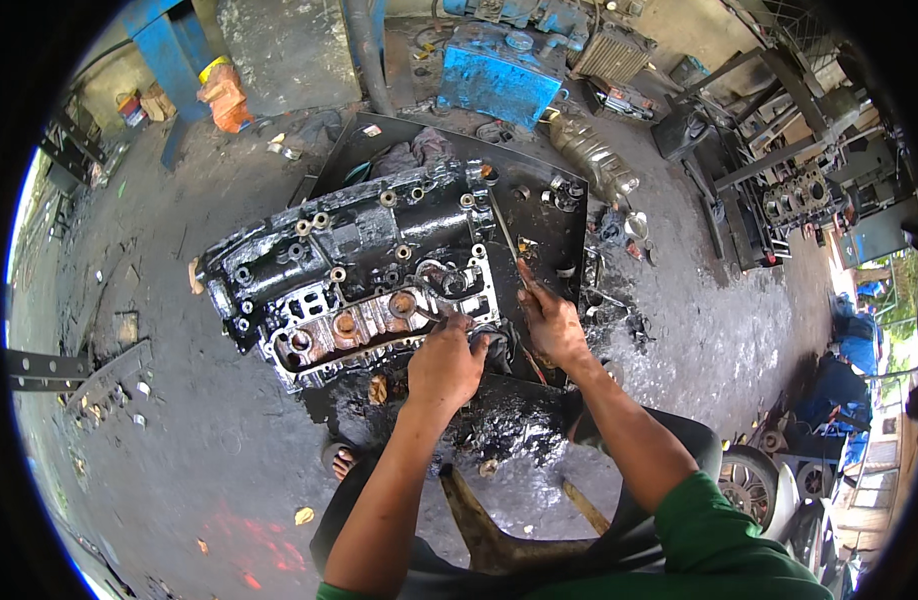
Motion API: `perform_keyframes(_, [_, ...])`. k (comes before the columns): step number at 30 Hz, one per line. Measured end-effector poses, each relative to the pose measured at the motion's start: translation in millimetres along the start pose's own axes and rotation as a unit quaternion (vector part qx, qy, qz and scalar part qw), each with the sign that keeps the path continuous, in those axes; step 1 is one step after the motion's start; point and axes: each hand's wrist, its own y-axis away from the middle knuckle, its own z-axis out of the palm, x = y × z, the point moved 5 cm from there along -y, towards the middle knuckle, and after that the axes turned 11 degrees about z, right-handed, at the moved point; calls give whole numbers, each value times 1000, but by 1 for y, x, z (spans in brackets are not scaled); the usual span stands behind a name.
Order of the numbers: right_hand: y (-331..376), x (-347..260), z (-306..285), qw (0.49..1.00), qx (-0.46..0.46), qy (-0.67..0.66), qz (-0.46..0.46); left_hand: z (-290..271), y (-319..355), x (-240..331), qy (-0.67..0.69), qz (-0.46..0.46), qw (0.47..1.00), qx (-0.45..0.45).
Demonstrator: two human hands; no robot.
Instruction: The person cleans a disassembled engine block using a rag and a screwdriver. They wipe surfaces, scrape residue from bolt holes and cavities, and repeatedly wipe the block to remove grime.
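A long oily engine part (349, 245), black and silver with several round bolt bosses, lies at a slant in front of me. Its near side is a silver section (379, 315) with rusty round openings. My left hand (447, 362) is closed at the right end of that section, fingers curled down at its near edge; what they grip is hidden. My right hand (556, 325) is wrapped round a long thin metal rod (505, 228), index finger stretched along it. The rod slants up and left toward the far right corner of the engine part. Its lower end is hidden in the hand.
Under the engine part is a black metal tray (549, 250) with small metal parts and a rag (419, 150). A blue machine (504, 75) and a muffler-like canister (589, 150) stand beyond. An engine block (797, 196) lies at far right, a wheel (747, 485) at lower right.
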Motion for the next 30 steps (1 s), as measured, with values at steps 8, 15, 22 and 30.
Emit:
perform_keyframes(8, [-2, -13, 21, 999, -20, 22, -12, 16, -12, -11, 43, -14, 999, 14])
perform_keyframes(15, [-12, -12, 49, 999, 6, -53, 2, 79, -28, -40, 536, -184, 822, 49])
perform_keyframes(22, [-32, 9, 23, 988, 45, -31, -147, 113, -39, -27, 689, -179, 702, -3])
perform_keyframes(30, [-56, 26, -8, 978, -19, 177, -108, 132, -57, 6, 731, -153, 664, -39])
